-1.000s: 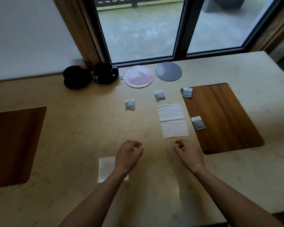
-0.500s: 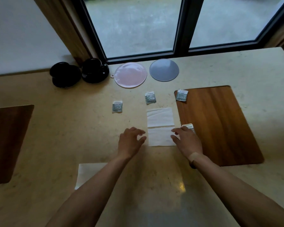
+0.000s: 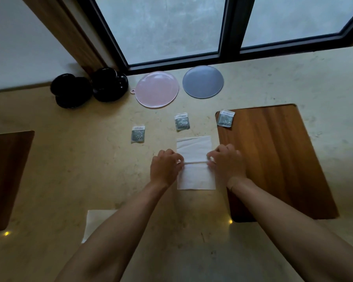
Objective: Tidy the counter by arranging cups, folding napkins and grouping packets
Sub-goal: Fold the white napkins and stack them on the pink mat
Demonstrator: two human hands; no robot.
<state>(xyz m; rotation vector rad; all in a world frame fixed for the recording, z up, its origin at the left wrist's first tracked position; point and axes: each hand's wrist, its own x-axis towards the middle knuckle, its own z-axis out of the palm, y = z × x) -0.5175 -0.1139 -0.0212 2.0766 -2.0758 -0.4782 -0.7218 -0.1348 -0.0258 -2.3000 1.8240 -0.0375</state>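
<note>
From the head camera, three small grey packets lie on the pale stone counter [image 3: 273, 82]: the left packet [image 3: 138, 134], the middle packet [image 3: 182, 121], and the right packet [image 3: 225, 118], whose lower part overlaps the corner of the right wooden mat [image 3: 277, 159]. Each packet carries a white strip along its top with print on it, but the writing is too small and blurred to read.

Two white napkins show. The unfolded napkin [image 3: 195, 176] lies flat just left of the right wooden mat, a crease running across its middle. The left hand [image 3: 166, 167] pinches its left edge at that crease, and the right hand [image 3: 226, 161] pinches its right edge at the same line, fingers curled on the paper. The second napkin [image 3: 96, 220] lies nearer the person, partly hidden by the left forearm.

Two black cups on saucers stand at the back near the window frame: the left cup [image 3: 70, 90] and the right cup [image 3: 108, 84], just beside each other. Right of them lie two flat round mats, a pink round mat [image 3: 157, 89] with a small tab and a grey round mat [image 3: 202, 81]. A second wooden mat [image 3: 6, 176] sits at the left edge.
</note>
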